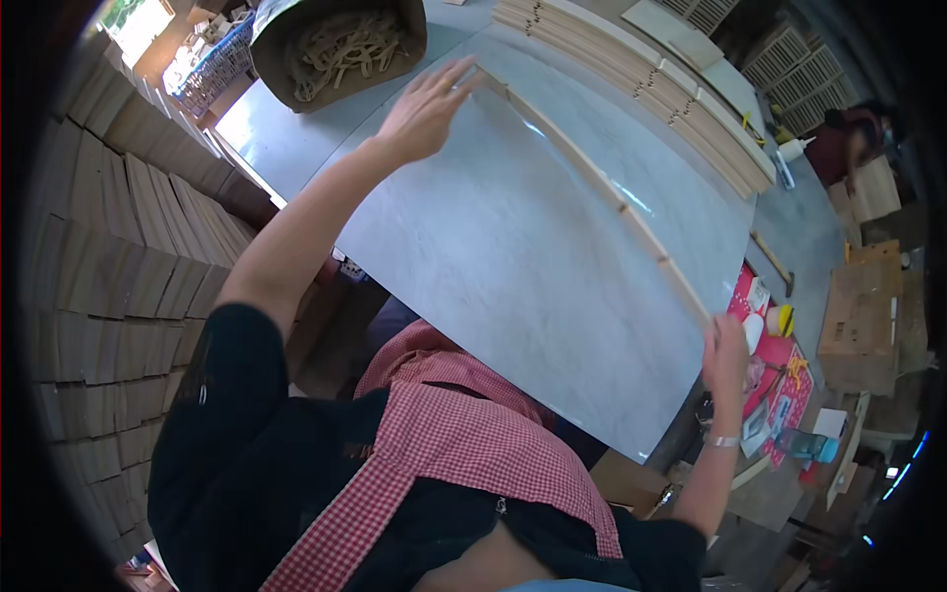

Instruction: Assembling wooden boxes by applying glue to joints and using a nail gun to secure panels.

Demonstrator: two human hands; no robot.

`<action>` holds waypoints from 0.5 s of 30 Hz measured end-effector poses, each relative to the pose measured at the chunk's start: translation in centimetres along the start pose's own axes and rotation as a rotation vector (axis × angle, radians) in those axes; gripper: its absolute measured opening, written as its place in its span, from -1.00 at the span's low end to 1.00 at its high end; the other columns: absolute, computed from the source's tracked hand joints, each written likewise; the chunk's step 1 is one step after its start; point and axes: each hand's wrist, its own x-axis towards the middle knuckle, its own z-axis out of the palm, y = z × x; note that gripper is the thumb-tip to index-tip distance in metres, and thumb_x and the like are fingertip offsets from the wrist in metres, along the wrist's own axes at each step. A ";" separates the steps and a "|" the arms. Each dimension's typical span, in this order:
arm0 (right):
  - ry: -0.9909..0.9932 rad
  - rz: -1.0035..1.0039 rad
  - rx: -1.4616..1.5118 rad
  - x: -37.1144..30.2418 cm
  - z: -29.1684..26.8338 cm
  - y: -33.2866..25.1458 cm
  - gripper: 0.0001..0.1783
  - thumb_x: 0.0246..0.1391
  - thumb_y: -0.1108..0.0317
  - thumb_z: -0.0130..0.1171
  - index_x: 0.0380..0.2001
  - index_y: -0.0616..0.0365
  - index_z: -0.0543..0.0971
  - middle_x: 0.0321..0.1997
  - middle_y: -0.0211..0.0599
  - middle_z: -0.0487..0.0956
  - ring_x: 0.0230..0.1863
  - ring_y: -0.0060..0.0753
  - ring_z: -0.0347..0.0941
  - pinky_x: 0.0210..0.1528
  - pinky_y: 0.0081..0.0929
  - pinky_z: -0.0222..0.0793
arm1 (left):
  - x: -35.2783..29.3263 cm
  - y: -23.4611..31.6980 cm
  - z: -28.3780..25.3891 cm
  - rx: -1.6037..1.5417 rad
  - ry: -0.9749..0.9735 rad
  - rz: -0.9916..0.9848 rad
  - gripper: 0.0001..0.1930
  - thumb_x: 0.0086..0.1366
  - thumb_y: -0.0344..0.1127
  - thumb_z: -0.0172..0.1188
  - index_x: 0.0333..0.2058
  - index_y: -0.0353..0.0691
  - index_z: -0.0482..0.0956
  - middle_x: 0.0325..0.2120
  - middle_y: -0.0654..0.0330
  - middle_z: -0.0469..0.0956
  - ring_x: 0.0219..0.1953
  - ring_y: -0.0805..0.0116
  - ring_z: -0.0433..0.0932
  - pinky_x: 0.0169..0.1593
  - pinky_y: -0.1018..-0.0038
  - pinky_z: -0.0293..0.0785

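Note:
A long, narrow light-wood board (623,208) slants across the table, from the far middle to the near right, with a few darker marks along its edge. My left hand (426,113) is at its far end, fingers fairly straight and the fingertips against the wood. At the near end, my right hand (726,353) has its fingers closed around the board; motion blurs it slightly. Under the board lies the smooth grey marble-patterned tabletop (493,237).
Similar long boards are stacked (631,79) along the far edge. An open sack (271,59) of wooden pieces stands far left. Wood stacks (109,296) line the left. A hammer (772,261), a bottle (807,444) and a cardboard box (860,314) are at right; another person (856,148) works beyond.

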 end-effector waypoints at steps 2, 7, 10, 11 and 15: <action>0.031 0.063 -0.049 -4.4 -1.8 -2.9 -0.81 0.09 0.50 0.11 -0.19 0.22 0.53 -0.25 -0.13 0.52 -0.22 -0.01 0.45 -0.12 -0.17 0.39 | 3.4 -0.1 2.9 -0.025 -0.003 0.037 -0.17 0.23 -0.49 0.14 0.46 0.03 0.05 0.52 0.28 -0.03 0.51 0.16 0.05 0.47 0.04 0.11; 0.042 0.182 -0.107 -10.2 -3.2 -5.6 -0.85 0.14 0.45 0.13 -0.21 0.20 0.55 -0.26 -0.14 0.54 -0.26 0.00 0.46 -0.15 -0.18 0.39 | 5.6 1.2 4.8 -0.028 -0.115 0.153 -0.60 0.27 -0.37 0.12 0.10 -0.07 0.53 0.16 0.19 0.50 0.22 0.13 0.40 0.27 0.13 0.31; 0.042 0.248 -0.214 -10.1 -2.1 -5.5 -0.86 0.20 0.37 0.12 -0.22 0.18 0.56 -0.24 -0.15 0.57 -0.25 0.02 0.48 -0.18 -0.19 0.39 | 4.5 0.5 3.2 -0.075 -0.333 0.126 -0.81 0.29 -0.27 0.13 -0.19 -0.07 0.66 -0.14 0.20 0.67 0.02 0.14 0.49 0.14 0.20 0.37; 0.090 0.180 -0.220 -9.1 -1.2 -4.9 -0.84 0.21 0.34 0.11 -0.21 0.15 0.56 -0.28 -0.16 0.58 -0.27 0.04 0.50 -0.23 -0.17 0.40 | 3.4 0.2 2.8 -0.073 -0.322 0.143 -0.85 0.29 -0.23 0.14 -0.30 -0.06 0.67 -0.28 0.22 0.70 -0.08 0.15 0.51 0.08 0.23 0.37; -0.063 0.359 -0.150 -2.7 2.7 -7.5 -0.59 0.14 0.37 0.13 0.09 0.05 0.47 -0.29 -0.01 0.66 -0.32 0.20 0.57 -0.28 -0.02 0.44 | -1.1 1.0 0.2 -0.060 -0.482 0.158 -0.82 0.30 -0.22 0.12 -0.24 -0.09 0.65 -0.28 0.17 0.70 -0.05 0.09 0.54 0.06 0.18 0.41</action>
